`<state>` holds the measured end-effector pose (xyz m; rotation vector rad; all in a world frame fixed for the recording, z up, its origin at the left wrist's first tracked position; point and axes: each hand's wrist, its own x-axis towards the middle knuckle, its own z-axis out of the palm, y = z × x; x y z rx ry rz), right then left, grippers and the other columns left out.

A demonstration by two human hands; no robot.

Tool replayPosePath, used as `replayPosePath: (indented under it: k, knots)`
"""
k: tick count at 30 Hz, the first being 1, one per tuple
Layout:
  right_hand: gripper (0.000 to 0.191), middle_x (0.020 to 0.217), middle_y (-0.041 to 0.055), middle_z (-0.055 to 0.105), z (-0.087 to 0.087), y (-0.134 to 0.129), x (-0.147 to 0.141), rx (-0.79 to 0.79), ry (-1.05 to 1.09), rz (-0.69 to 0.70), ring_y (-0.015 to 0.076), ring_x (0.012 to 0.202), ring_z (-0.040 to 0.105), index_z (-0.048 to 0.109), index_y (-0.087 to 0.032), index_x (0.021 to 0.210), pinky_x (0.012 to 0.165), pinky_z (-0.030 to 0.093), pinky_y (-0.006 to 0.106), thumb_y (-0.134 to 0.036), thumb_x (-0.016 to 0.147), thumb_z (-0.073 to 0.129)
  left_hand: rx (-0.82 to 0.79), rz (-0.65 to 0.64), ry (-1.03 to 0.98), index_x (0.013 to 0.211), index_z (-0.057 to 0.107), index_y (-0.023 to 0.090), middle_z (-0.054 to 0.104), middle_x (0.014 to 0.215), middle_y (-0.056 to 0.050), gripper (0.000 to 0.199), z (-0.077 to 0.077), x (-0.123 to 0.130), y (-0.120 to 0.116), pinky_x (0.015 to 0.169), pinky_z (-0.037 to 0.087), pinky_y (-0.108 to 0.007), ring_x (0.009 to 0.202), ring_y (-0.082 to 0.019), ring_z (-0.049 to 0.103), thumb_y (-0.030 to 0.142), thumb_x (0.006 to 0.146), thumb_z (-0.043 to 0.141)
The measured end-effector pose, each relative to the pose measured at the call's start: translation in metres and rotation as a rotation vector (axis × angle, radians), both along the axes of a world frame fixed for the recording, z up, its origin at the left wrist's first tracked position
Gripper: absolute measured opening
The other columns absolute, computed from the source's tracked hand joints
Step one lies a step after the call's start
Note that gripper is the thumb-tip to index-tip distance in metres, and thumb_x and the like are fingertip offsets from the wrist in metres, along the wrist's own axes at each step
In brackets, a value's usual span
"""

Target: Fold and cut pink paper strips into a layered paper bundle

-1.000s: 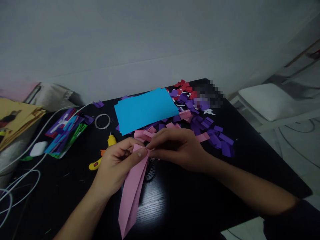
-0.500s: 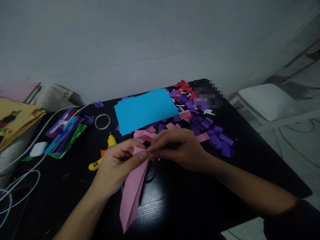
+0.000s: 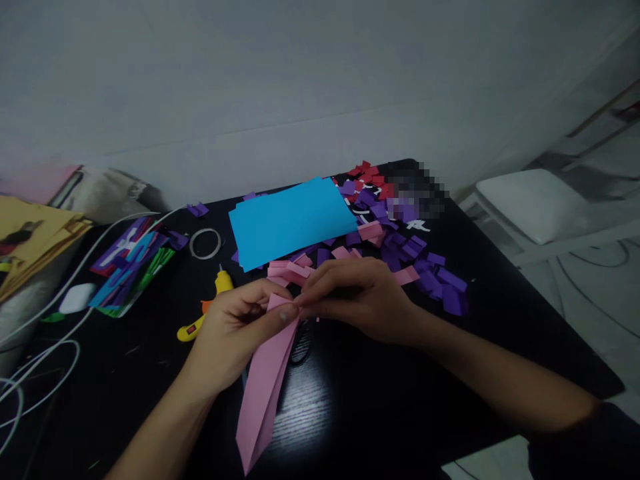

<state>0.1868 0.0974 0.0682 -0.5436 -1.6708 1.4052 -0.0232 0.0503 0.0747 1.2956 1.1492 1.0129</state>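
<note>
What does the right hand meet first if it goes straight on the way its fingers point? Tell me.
Most likely the folded pink paper: the right hand's fingertips appear to touch its upper end. Beyond that, the left hand, thumb nearest, though depth is hard to judge.

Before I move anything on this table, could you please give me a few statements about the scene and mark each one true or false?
1. The left hand holds the folded pink paper. True.
2. Blue sheets lie farther from the person than the folded pink paper. True.
3. The right hand rests flat on the blue sheets. False: its fingertips come together at the upper end of the folded pink paper.
4. The yellow glue gun lies to the right of the right hand. False: it lies by the left hand, which partly hides it.
5. Purple pieces lie to the right of the blue sheets. True.
</note>
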Motion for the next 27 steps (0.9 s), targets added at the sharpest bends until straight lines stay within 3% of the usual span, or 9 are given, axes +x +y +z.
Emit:
replayPosePath:
  k: [9,16,27]
  knots:
    - [0.009,0.093,0.0030,0.080,-0.0010,0.0000,-0.0007,0.007,0.030,0.013,0.0161,0.087,0.075,0.082,-0.022,0.093,0.082,0.062,0.030,-0.017,0.086,0.082,0.022,0.013,0.065,0.084,0.079,0.023,0.065,0.068,0.000,0.009,-0.0004,-0.0015,-0.0010,0.052,0.039,-0.021,0.058,-0.011,0.051,0.032,0.087,0.078]
    - [0.005,0.090,0.0033,0.080,-0.0016,-0.0004,-0.0015,-0.010,0.030,0.001,0.0168,0.084,0.075,0.082,-0.022,0.090,0.079,0.062,0.030,-0.025,0.086,0.083,0.015,0.023,0.064,0.086,0.079,0.021,0.066,0.070,-0.001,0.013,-0.0031,-0.0014,-0.0010,0.054,0.042,-0.022,0.061,-0.012,0.053,0.034,0.086,0.080]
    - [0.008,0.090,0.0025,0.079,-0.0024,0.0002,-0.0020,-0.011,0.057,0.018,0.0154,0.084,0.075,0.082,-0.022,0.091,0.078,0.062,0.027,-0.017,0.084,0.084,-0.006,-0.010,0.007,0.088,0.081,0.025,0.071,0.075,-0.001,0.004,-0.0002,-0.0011,0.0000,0.058,0.047,-0.020,0.065,-0.012,0.059,0.028,0.086,0.080]
